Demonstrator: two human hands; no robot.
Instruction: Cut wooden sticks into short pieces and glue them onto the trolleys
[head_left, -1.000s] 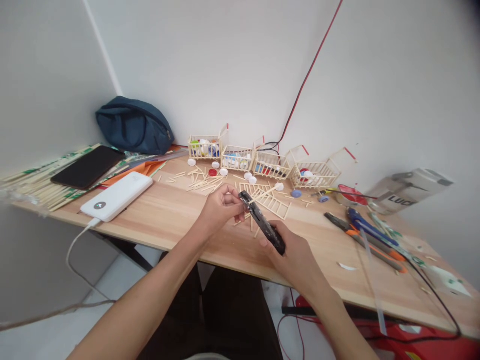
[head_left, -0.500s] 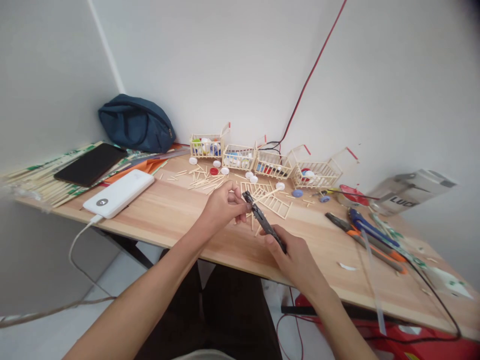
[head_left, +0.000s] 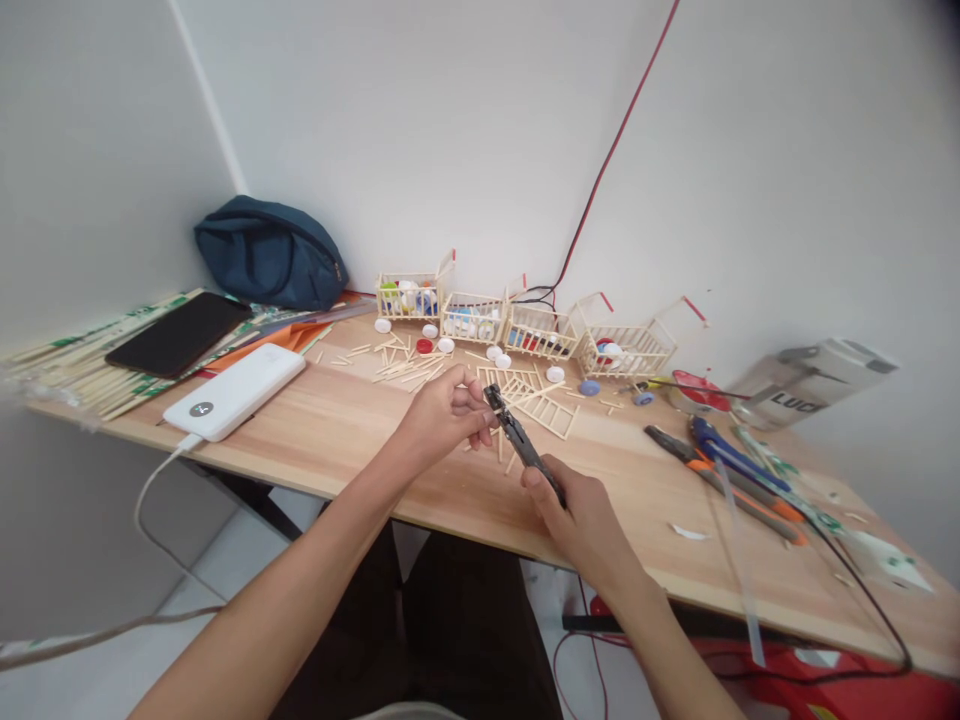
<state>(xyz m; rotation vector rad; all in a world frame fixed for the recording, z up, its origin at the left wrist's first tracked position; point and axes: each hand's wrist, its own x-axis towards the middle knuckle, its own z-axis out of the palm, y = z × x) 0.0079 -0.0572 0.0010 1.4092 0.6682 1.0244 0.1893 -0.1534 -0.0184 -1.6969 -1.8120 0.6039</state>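
My right hand (head_left: 581, 510) is wrapped round the lower end of a narrow black hand tool (head_left: 523, 445), whose exact kind I cannot make out. The tool slants up to the left, its tip close to my left fingertips. With fingers curled into a pinch, my left hand (head_left: 448, 415) is at that tip; whatever lies between the fingers is hidden or too small to name. Just beyond both hands, ladder-like frames of thin sticks (head_left: 549, 413) lie flat on the wooden table (head_left: 360, 420). Loose cut sticks (head_left: 409, 368) are scattered to their left.
Miniature stick-built carts (head_left: 626, 350) line the wall, holding small coloured pieces. Round white caps (head_left: 555, 374) lie before them. A power bank (head_left: 236, 392), phone (head_left: 178, 333) and blue bag (head_left: 270, 255) occupy the left. Orange-handled pliers (head_left: 724, 485) and a box (head_left: 817, 383) are at right.
The view has shifted slightly, so the table and its contents appear a little further left. Both hands keep nearly the same pose around the black tool.
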